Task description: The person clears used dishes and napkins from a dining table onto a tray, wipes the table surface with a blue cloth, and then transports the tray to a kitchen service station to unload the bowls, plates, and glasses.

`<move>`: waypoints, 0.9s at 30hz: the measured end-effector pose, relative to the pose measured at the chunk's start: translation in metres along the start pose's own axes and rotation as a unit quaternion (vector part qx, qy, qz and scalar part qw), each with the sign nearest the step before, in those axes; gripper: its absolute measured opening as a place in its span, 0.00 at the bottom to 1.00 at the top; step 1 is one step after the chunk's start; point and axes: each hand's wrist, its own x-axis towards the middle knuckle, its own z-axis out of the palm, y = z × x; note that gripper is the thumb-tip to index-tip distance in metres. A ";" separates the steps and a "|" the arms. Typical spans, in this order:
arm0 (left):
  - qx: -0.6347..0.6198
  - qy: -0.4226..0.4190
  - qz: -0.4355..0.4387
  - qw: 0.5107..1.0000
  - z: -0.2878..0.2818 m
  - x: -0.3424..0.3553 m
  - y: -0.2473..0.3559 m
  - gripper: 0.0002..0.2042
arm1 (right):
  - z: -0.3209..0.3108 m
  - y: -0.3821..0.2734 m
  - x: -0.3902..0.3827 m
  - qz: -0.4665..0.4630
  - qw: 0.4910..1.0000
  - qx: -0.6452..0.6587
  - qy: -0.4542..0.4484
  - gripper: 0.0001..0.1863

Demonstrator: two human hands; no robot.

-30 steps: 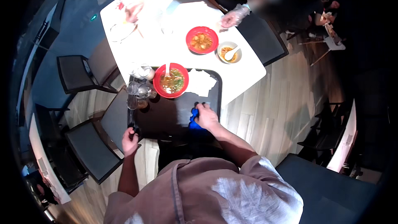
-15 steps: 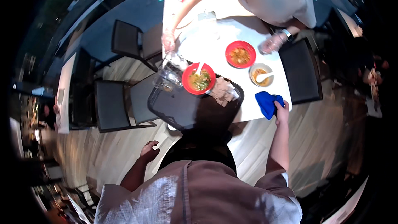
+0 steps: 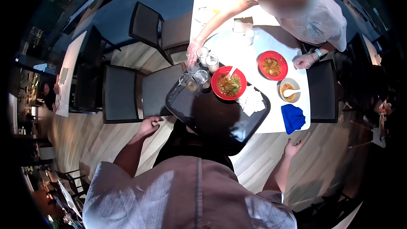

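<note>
Blue cloth on desk corner, just past right hand: nothing held, fingers loosely spread. Left hand: nothing held, half-curled, near tray. On tray: soup bowl with spoon, glasses, tissues. Beyond: red bowl with food, pale bowl with leftovers. Chairs, wood floor.

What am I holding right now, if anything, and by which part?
Nothing: your left hand is empty, and your right hand is open and empty, apart from the blue cloth lying on the white table.
</note>
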 end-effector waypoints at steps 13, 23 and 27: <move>0.141 -0.035 0.495 0.857 -0.051 0.249 0.075 0.21 | 0.001 0.045 -0.380 0.367 0.864 0.075 -0.336 0.24; 0.393 -0.126 0.511 0.754 -0.032 0.238 0.068 0.35 | 0.041 -0.045 -0.479 0.348 0.871 0.095 -0.333 0.25; 0.337 -0.183 0.516 0.766 -0.050 0.227 0.051 0.32 | 0.079 -0.050 -0.475 0.335 0.881 0.207 -0.261 0.17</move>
